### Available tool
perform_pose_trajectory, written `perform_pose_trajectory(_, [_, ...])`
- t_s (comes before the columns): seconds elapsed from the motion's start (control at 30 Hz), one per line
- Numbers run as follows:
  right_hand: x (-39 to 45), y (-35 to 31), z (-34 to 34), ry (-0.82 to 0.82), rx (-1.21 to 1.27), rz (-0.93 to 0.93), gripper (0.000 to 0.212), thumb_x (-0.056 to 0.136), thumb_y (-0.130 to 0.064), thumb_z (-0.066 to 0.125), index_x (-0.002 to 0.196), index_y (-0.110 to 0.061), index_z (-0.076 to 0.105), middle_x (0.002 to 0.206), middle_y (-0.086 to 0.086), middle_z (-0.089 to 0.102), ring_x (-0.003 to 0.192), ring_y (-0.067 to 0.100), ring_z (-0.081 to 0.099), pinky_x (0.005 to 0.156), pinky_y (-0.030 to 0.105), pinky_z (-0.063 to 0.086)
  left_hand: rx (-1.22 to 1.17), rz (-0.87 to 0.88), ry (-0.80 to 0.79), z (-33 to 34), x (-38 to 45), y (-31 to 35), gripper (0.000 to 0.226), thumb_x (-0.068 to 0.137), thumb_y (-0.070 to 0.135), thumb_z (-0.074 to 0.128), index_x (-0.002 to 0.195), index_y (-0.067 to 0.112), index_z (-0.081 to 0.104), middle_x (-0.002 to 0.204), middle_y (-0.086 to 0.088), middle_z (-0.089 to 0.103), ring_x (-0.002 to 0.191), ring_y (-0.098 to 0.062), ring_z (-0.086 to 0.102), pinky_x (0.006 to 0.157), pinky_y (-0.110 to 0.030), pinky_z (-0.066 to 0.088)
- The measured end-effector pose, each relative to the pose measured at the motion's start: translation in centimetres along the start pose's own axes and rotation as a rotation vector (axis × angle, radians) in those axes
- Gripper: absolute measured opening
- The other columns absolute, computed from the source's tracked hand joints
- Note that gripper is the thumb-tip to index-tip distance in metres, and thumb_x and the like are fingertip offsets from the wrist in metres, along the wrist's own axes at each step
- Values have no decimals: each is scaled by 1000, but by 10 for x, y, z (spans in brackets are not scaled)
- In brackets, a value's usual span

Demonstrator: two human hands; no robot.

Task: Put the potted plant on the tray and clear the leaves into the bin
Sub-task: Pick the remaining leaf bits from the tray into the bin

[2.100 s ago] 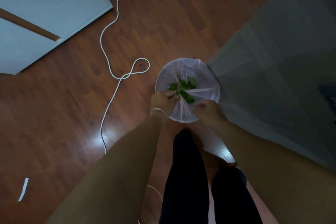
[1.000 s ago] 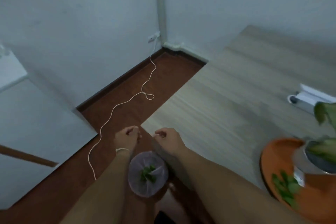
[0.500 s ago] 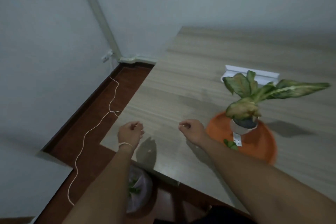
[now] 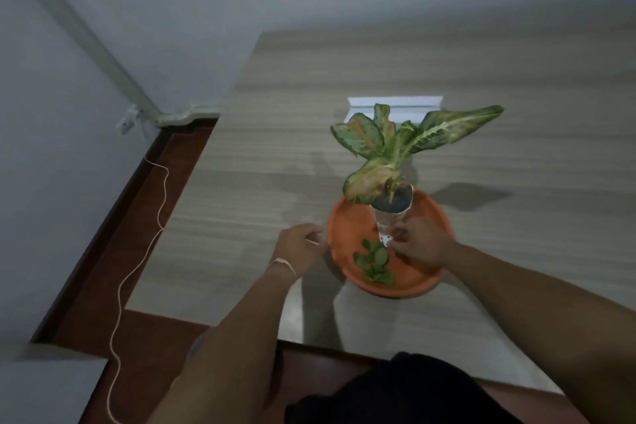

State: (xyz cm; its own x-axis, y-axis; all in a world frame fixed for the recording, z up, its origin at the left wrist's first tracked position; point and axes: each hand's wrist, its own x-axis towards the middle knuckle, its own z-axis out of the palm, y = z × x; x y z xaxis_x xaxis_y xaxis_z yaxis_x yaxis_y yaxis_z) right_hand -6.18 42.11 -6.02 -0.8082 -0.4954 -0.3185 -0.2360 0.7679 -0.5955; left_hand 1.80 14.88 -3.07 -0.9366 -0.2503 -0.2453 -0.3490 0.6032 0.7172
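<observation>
**Potted plant on the orange tray, loose leaves lying beside it**

Nearest the camera, the person's dark clothing (image 4: 395,389) is filling the bottom of the view, and both bare forearms are reaching forward over the near edge of the wooden table (image 4: 481,86).

The left hand (image 4: 300,244), with a thin cord bracelet (image 4: 284,263) at the wrist, is hovering over the table just left of the tray's left rim; its fingers are curling loosely inward and grasping nothing. The right hand (image 4: 418,246) is reaching over the orange round tray (image 4: 347,220), which is sitting toward the table's near edge. Its fingers are bending down close to the pot's base and the white label (image 4: 384,237) there; whether they are pinching anything cannot be told.

A small heap of loose green leaves (image 4: 373,260) is lying on the near-left part of the tray, just beside the right hand's fingertips. Behind them, the potted plant (image 4: 395,148) is standing upright on the tray's far half, its broad variegated leaves spreading left and right above the dark soil.

Beyond the plant, a white flat object (image 4: 395,103) is lying on the table. To the left, a thin white cord (image 4: 137,258) is trailing across the reddish-brown floor (image 4: 103,286) toward the corner of the pale wall (image 4: 206,10).
</observation>
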Motion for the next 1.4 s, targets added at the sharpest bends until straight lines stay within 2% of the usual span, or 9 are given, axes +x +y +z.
perform_pose_trajectory(0.07, [-3, 15, 1, -43, -59, -28, 39, 73, -53, 63, 96, -22, 73, 85, -9, 72, 77, 9, 65, 73, 34, 53, 67, 19, -134, 12, 1, 13, 37, 69, 31, 78, 103, 18, 73, 89, 3, 73, 81, -10, 68, 81, -25, 55])
perform_pose_trajectory(0.13, [-7, 18, 0, -88, -140, -42, 50, 70, -60, 64, 103, -23, 70, 88, -6, 70, 80, 13, 63, 74, 35, 51, 174, 49, -229, 21, 2, 23, 47, 68, 36, 81, 110, 18, 70, 98, 0, 71, 85, -12, 66, 81, -23, 53])
perform_pose_trajectory(0.27, [-14, 11, 8, -137, -261, -9, 81, 70, -67, 66, 139, -28, 48, 123, 7, 61, 111, 27, 57, 91, 37, 48, 480, 188, -435, 36, 9, 30, 55, 68, 47, 77, 115, 21, 66, 117, -4, 66, 106, -21, 61, 93, -34, 50])
perform_pose_trajectory(0.37, [-11, 5, 17, -160, -264, 10, 95, 69, -70, 67, 149, -30, 34, 135, 7, 53, 120, 29, 51, 95, 37, 43, 661, 253, -526, 45, 17, 31, 69, 70, 54, 72, 129, 24, 54, 126, -7, 56, 114, -26, 54, 97, -36, 45])
perform_pose_trajectory(0.5, [-6, 5, 29, -141, -268, -52, 94, 67, -74, 64, 144, -26, 40, 138, 6, 53, 122, 29, 52, 103, 40, 42, 757, 282, -540, 54, 27, 37, 77, 66, 59, 70, 132, 26, 47, 121, -6, 51, 105, -30, 56, 90, -39, 49])
perform_pose_trajectory(0.63, [2, 11, 35, -150, -272, -64, 79, 73, -65, 64, 141, -31, 43, 135, 5, 55, 121, 29, 53, 104, 42, 43, 738, 298, -575, 65, 32, 39, 84, 66, 56, 73, 138, 26, 42, 123, -7, 49, 108, -31, 55, 92, -38, 48])
perform_pose_trajectory(1.0, [-3, 28, 31, -183, -299, -166, 50, 85, -46, 56, 132, -30, 57, 131, -1, 60, 114, 26, 55, 96, 43, 48, 744, 341, -593, 73, 34, 30, 54, 78, 41, 67, 126, 19, 58, 120, -12, 57, 107, -31, 56, 93, -34, 44])
perform_pose_trajectory(1.13, [-8, 33, 14, -193, -350, -209, 44, 86, -46, 55, 125, -26, 63, 117, 2, 61, 106, 26, 57, 91, 39, 50, 731, 341, -591, 74, 37, 29, 50, 76, 42, 68, 119, 18, 63, 116, -9, 59, 104, -29, 58, 91, -34, 47])
perform_pose_trajectory(1.4, [-13, 36, 13, -191, -418, -203, 76, 75, -56, 61, 142, -28, 38, 125, 3, 50, 103, 23, 53, 86, 35, 47, 705, 359, -560, 75, 38, 30, 73, 66, 42, 78, 127, 23, 43, 130, -3, 35, 101, -31, 57, 89, -41, 53])
